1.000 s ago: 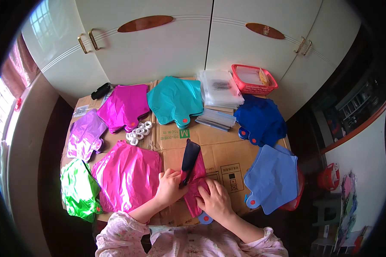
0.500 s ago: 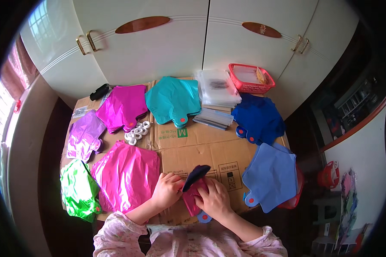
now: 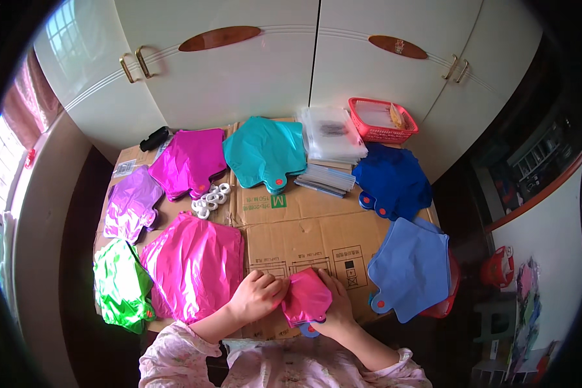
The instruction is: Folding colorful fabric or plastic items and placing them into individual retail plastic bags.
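Note:
Near the front edge of the cardboard, a bright pink folded foil balloon [image 3: 306, 296] is between my two hands, its shiny face up. My left hand [image 3: 260, 297] is closed with curled fingers and pinches its left edge. Along its right side and lower corner my right hand [image 3: 335, 309] grips it, most of those fingers hidden underneath. A light blue tab with a red dot [image 3: 309, 330] peeks out below the folded piece. Left of my left hand lies a large pile of flat pink foil balloons [image 3: 194, 268]; light blue ones [image 3: 410, 268] lie to the right.
More flat foil balloon piles, green [image 3: 121, 284], lilac [image 3: 132, 204], magenta [image 3: 187, 161], teal [image 3: 265, 152] and dark blue [image 3: 394, 184], ring the cardboard [image 3: 284, 236]. White rings [image 3: 210, 202], clear bags [image 3: 333, 132], flat strips [image 3: 325, 180] and a red basket [image 3: 383, 132] sit among them. White cabinets [image 3: 239, 71] stand behind.
The pink foil balloon was bent upright with a dark flap raised; now it is folded down flatter, pink face up. My right hand has moved to its right side.

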`<state>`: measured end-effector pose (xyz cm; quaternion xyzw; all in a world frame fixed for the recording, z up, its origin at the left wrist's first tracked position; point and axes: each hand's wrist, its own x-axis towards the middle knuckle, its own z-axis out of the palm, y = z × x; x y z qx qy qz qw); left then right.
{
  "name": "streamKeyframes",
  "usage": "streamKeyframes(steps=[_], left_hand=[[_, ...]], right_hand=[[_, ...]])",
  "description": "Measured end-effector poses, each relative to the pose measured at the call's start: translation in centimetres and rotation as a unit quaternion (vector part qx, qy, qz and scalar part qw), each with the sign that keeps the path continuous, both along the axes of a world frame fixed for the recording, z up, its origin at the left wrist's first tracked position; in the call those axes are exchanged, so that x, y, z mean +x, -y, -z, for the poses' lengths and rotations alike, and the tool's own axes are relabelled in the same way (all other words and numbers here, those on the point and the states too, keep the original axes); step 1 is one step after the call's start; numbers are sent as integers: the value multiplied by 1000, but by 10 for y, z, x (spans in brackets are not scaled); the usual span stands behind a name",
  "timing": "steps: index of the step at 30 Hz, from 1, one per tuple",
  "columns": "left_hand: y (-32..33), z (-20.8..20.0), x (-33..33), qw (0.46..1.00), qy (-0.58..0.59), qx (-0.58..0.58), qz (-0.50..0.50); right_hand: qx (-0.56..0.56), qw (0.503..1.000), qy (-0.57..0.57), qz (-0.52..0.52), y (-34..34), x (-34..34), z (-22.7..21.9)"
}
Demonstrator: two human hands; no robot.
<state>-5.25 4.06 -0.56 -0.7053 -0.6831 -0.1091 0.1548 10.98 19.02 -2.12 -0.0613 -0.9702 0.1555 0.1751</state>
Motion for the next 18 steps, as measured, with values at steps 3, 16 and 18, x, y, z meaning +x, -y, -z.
streamKeyframes(steps=[3, 16, 18], left_hand=[[3, 2, 3, 1000, -29, -7, 1], [13, -15, 16, 993, 2, -111, -33], [15, -9, 18, 992, 7, -116, -40]], right_hand=[[-26, 1000, -3, 5, 0, 2, 1], [-13, 999, 44, 12, -1, 9, 15], [-13, 999, 48, 14, 0, 9, 15]])
